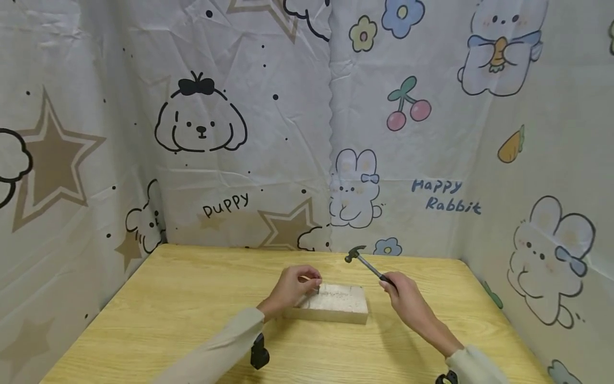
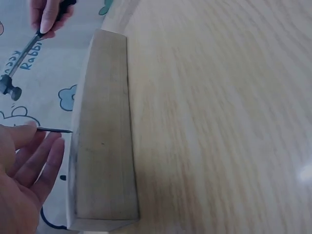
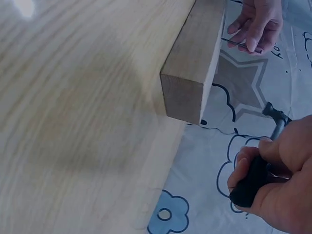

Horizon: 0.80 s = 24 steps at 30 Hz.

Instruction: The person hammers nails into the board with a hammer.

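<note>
Beige sleeves (image 1: 216, 349) bare the left hand (image 1: 293, 288) pinching a slim dark nail (image 2: 54, 130) and right hand (image 1: 411, 305) gripping a black-handled hammer (image 1: 370, 265).

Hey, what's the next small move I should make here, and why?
Probably bring the hammer over the nail for a light tap: your left hand pinches it upright, tip at the top of the wooden block, while your right hand holds the hammer off to one side.
</note>
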### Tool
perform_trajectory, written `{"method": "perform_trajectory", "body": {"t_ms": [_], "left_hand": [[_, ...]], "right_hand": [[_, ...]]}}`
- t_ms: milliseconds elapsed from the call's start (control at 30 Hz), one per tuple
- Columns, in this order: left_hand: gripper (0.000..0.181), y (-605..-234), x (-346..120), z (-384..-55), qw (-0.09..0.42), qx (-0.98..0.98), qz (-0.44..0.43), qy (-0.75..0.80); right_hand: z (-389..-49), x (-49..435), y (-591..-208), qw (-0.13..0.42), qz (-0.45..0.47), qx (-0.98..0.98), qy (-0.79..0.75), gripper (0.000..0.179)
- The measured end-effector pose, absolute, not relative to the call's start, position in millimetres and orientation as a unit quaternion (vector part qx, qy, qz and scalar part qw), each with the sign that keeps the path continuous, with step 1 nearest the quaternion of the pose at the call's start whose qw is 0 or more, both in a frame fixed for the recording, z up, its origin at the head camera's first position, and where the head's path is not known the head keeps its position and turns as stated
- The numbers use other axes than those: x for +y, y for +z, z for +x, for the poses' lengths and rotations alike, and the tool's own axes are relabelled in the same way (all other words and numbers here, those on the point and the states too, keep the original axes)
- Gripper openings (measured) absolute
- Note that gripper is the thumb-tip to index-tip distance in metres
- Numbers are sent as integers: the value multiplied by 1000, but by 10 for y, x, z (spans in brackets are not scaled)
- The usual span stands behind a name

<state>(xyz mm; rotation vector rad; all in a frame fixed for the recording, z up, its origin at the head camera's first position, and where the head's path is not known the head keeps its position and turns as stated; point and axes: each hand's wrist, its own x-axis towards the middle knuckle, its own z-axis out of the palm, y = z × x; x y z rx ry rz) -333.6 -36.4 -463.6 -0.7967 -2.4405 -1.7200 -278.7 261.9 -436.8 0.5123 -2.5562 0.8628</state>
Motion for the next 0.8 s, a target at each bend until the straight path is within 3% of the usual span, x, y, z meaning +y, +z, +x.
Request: {"method": "perform_trajectory", "body": {"t_ms": [300, 567, 800], "left_hand": [[9, -4672, -342, -3319, 39, -786, -266, -557], [7, -4717, -323, -3345, 61, -793, -265, -545], [12, -4756, -326, -3345, 69, -799, -260, -537]], "right_hand": [[-2821, 2546, -4169, 218, 219, -909, 281, 6], [-2805, 2463, -4113, 183, 243, -915, 264, 6], [-2834, 2376, -4097, 217, 261, -905, 258, 5]]}}
